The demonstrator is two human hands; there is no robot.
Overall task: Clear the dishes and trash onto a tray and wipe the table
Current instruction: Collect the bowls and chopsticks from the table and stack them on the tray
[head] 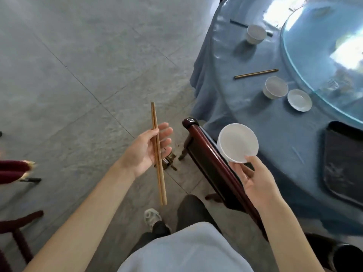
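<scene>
Your right hand point(253, 179) pinched the white bowl point(238, 142) by its rim, nearest the tray point(342, 160) lying just to its right on the table point(265, 118). Your left hand point(147, 150) gripped the chopsticks point(158, 152), long axis pointing away, out over the floor. The chair back point(212, 160) stood between the hands; cups point(276, 90) waited beyond.

Blue-clothed table point(245, 107) — three bowls point(276, 87), chopsticks point(256, 73), dark tray point(342, 163).

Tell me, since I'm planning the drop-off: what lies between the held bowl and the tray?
Only bare blue tablecloth separates bowl and tray, in the head view.
</scene>
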